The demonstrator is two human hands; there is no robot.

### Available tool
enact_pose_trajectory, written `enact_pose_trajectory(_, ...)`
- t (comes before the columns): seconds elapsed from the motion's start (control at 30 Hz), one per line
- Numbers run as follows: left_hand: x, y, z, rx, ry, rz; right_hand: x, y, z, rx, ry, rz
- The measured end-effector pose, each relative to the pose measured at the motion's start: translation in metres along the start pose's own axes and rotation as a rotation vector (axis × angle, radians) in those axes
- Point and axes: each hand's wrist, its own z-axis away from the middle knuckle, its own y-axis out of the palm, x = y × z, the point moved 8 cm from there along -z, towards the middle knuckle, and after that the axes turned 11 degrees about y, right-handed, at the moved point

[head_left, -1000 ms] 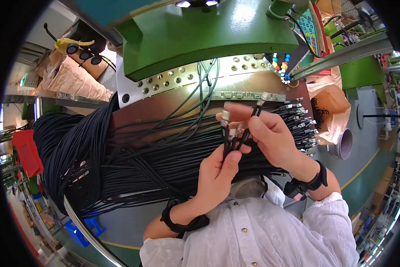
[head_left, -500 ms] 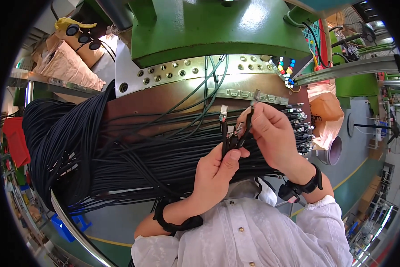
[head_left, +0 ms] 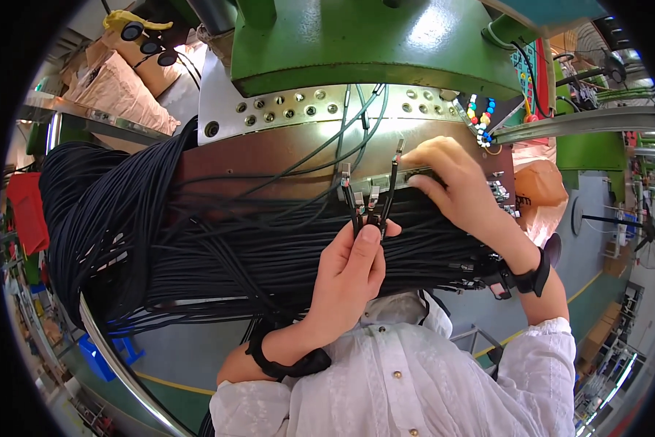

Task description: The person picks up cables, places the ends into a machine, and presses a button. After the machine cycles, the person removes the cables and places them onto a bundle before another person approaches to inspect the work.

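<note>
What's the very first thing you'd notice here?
The huge bundle of black cables draped across the middle, spilling down on the left. Next, the big green machine looming at the top. In the centre, the left hand pinches a few cable ends upright, while the right hand reaches to the metal strip with holes just above the cables.
</note>
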Motion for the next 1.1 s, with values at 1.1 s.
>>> enact_pose_trajectory(1.1, -0.032, 0.008, 0.008, 0.116, 0.243, -0.433, 0.038, -0.016, 0.018, -0.136, -0.326, 0.387)
